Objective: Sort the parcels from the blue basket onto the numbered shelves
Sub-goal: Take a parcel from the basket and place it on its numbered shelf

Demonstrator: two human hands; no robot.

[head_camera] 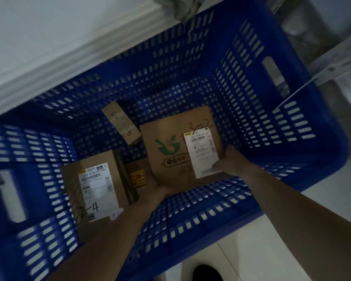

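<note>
1. We are looking down into a big blue basket (292,122) with holes in its walls. It is filling most of the frame.
2. Both of our arms are reaching down into it from the bottom of the frame.
3. Our right hand (229,161) is gripping the right lower edge of a brown box with a green picture (170,151). The thumb is lying on its white label (202,152).
4. Our left hand (160,192) is touching the lower left edge of the same box. We cannot tell how tightly it is closing, as the picture is blurry there.
5. This box is sitting in the middle of the frame, tilted, with "3-2" written near its top.
6. A second box with a white label (95,187) is lying in the lower left of the basket. A "4" is written on it.
7. A small thin box (121,122) is lying tilted above the middle, near the far wall.
8. A dark packet with a yellow sticker (138,177) is lying between the 2 bigger boxes.
9. A white wall (49,37) is showing at the upper left.
</note>
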